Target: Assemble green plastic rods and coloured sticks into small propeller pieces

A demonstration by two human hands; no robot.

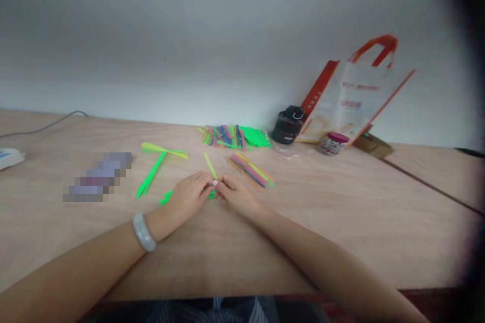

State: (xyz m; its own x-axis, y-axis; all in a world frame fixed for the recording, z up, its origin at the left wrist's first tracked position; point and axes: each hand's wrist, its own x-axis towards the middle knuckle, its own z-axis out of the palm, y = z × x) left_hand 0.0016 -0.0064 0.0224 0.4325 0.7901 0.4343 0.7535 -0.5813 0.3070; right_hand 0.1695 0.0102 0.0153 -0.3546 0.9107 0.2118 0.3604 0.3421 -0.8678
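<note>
My left hand (191,191) and my right hand (233,193) meet at the middle of the table, fingers closed in a pinch. Between their fingertips is a thin yellow plastic strip (209,164), its far end pointing away from me; the fingers hide its near end. Beneath and beside my left hand lie green sticks (165,197), partly covered by it. To the left, a yellow blade (157,148) lies across the top of some green sticks (151,174), forming a T. Right of my hands rests a small bunch of yellow, pink, orange and dark strips (250,170).
Toward the wall are bags of coloured strips and green pieces (237,137). A black lidded container (287,126), a jar with a pink lid (333,144) and a white-and-orange carrier bag (352,101) stand at the back right. A blurred-out flat object (98,176) lies left.
</note>
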